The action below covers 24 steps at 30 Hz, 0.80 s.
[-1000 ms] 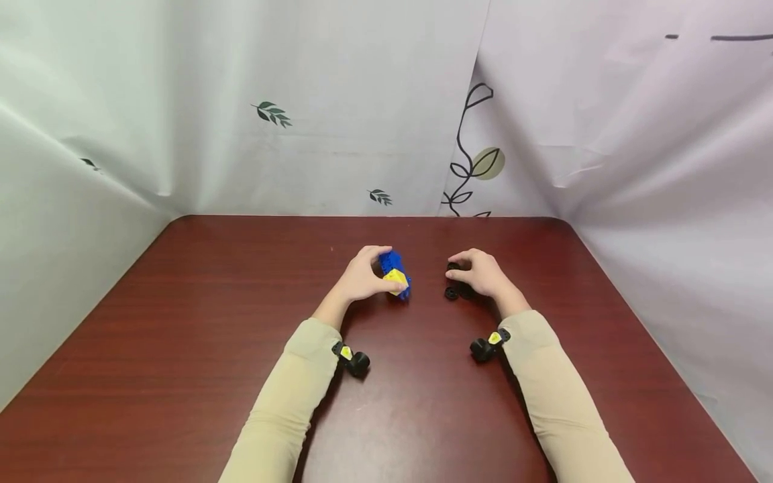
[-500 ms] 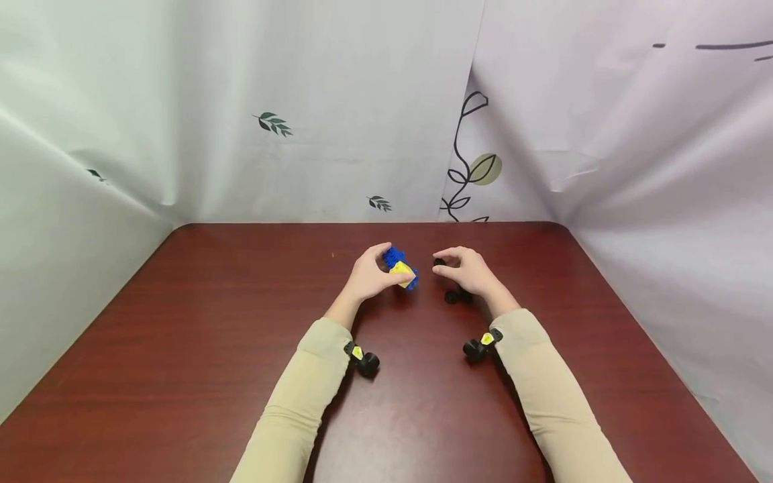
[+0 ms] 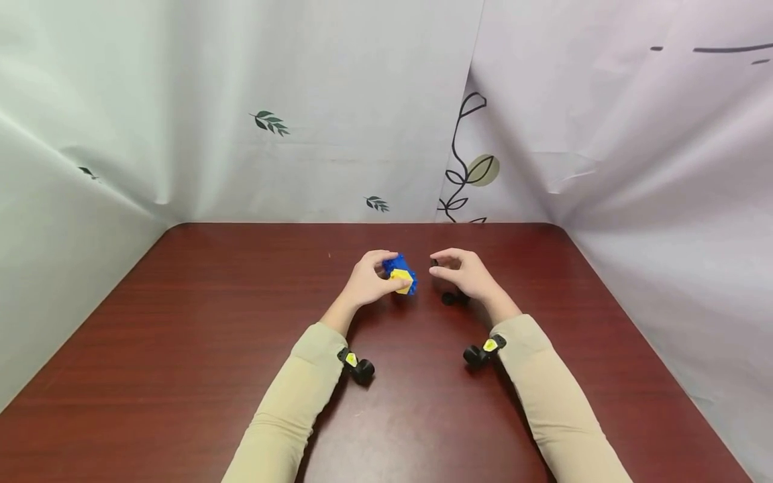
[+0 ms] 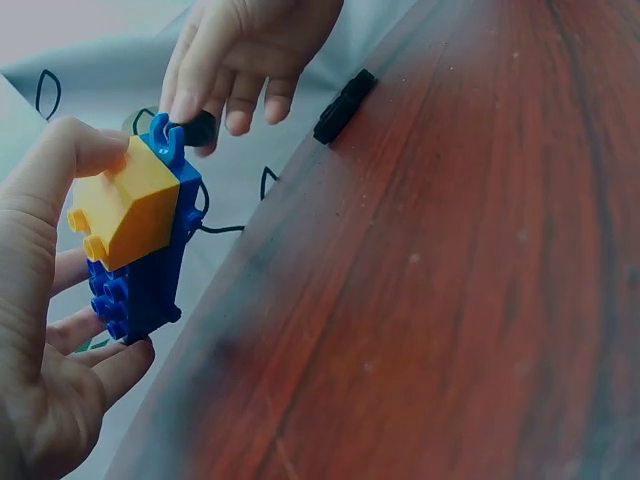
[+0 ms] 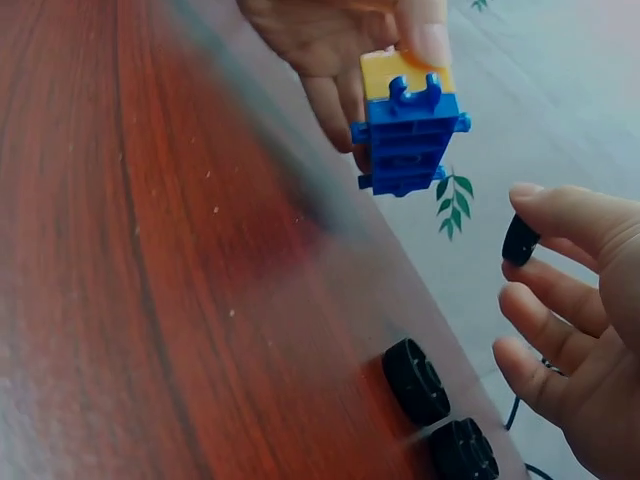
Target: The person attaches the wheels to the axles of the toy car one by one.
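My left hand [image 3: 367,282] grips a toy car body between thumb and fingertips, above the table. It is a blue wheel base [image 4: 155,290] with axle stubs on its sides, a hook-like coupling at one end and a yellow sloped brick [image 4: 140,205] on top. The thumb presses the yellow brick, while fingers support the far end. To the right, my right hand [image 3: 468,275] pinches a small black wheel [image 5: 519,241] between thumb and index finger. A gap separates this wheel from the car body. The right hand's other fingers are loosely bent.
Below the right hand, a black wheel [image 5: 415,382] lies on the table, with another black wheel [image 5: 463,452] beside it. The reddish-brown table [image 3: 211,335] ends at a pale printed curtain [image 3: 332,147] behind and along both sides.
My right hand has moved left with the wheel, away from the wheels on the table. My left hand has shifted slightly right and turned the car body a little.
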Tool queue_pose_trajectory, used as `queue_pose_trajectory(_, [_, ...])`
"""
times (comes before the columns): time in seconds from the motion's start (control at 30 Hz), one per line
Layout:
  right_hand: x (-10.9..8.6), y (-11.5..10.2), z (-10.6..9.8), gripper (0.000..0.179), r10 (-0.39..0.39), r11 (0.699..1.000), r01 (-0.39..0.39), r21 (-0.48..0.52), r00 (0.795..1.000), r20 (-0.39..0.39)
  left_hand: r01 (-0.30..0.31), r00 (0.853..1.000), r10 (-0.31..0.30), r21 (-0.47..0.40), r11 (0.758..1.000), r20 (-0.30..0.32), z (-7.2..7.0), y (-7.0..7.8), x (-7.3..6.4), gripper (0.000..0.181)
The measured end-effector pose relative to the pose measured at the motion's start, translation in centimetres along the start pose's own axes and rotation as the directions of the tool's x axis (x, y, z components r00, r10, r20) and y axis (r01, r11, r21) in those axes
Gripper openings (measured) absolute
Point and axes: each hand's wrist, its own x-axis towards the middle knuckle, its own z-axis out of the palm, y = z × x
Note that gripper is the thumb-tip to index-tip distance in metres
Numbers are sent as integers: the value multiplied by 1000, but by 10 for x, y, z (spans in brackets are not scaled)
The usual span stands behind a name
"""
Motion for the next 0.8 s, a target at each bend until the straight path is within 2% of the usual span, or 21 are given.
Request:
queue_pose_trajectory(0.23, [-2, -3, 0, 42, 0, 994, 1, 109, 1000, -5, -38, 999, 38, -22, 999, -11, 0, 0, -1, 63])
queue_pose_trajectory(0.47, [-4, -5, 1, 34, 32, 976, -30, 214, 999, -8, -56, 998, 56, -1, 998, -1, 4, -1, 0, 63])
queue_pose_trajectory(0.6, [-4, -6, 1, 32, 26, 970, -25, 243, 1000, -3, -83, 996, 83, -2, 997, -16, 4, 1, 0, 64])
queue_pose_trajectory(0.8, [-3, -9, 2, 25, 23, 962, -28, 273, 1000, 20, -86, 996, 87, 31, 996, -23, 2, 2, -1, 64])
